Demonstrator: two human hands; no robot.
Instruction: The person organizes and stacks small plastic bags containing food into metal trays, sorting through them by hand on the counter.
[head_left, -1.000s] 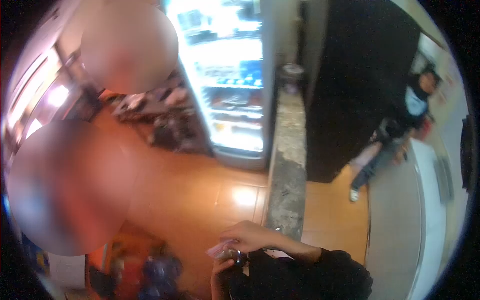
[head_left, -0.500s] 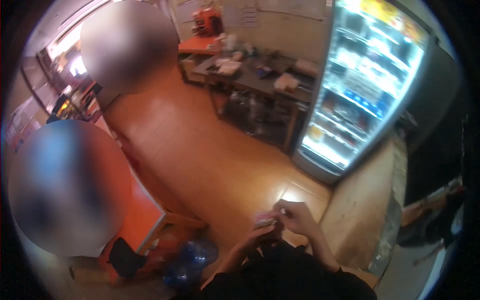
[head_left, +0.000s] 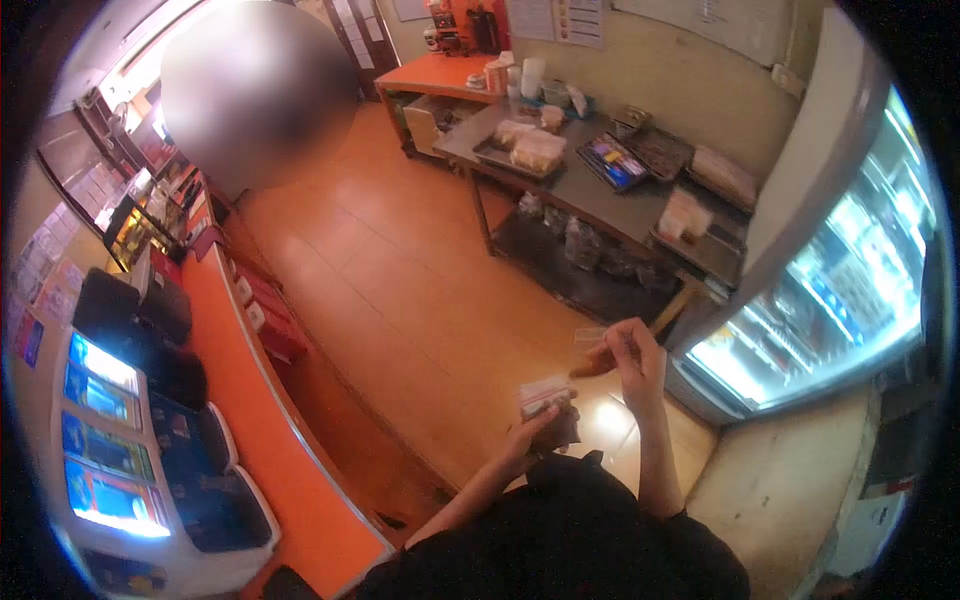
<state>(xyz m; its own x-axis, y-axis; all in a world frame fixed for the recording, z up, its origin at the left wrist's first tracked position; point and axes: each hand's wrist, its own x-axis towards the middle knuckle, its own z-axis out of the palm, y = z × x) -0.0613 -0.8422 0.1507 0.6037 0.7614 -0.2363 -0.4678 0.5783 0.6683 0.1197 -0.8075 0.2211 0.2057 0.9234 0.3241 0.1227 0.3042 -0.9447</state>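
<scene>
My left hand (head_left: 530, 432) is closed around a small white-and-pink striped stack or packet (head_left: 544, 393). A dark brown piece (head_left: 560, 430) sits against it, its kind too unclear to name. To the right and a little higher, my right hand (head_left: 636, 358) is raised with thumb and fingers pinched together. At its fingertips is a small brown, blurred piece (head_left: 594, 361), apart from the stack. A faint pale rectangular outline shows just above that piece. Both hands are in front of my dark top, over the floor.
An orange counter (head_left: 268, 430) runs along the left, bearing a drink dispenser (head_left: 180, 490) with lit blue panels. A glass-door fridge (head_left: 815, 290) glows at right. A metal table (head_left: 470, 140) holds trays and packs. A blurred-out area covers the top left.
My view has swung left, showing the dispenser and counter. My right hand has moved up and away from my left hand, with the brown piece now at its fingertips.
</scene>
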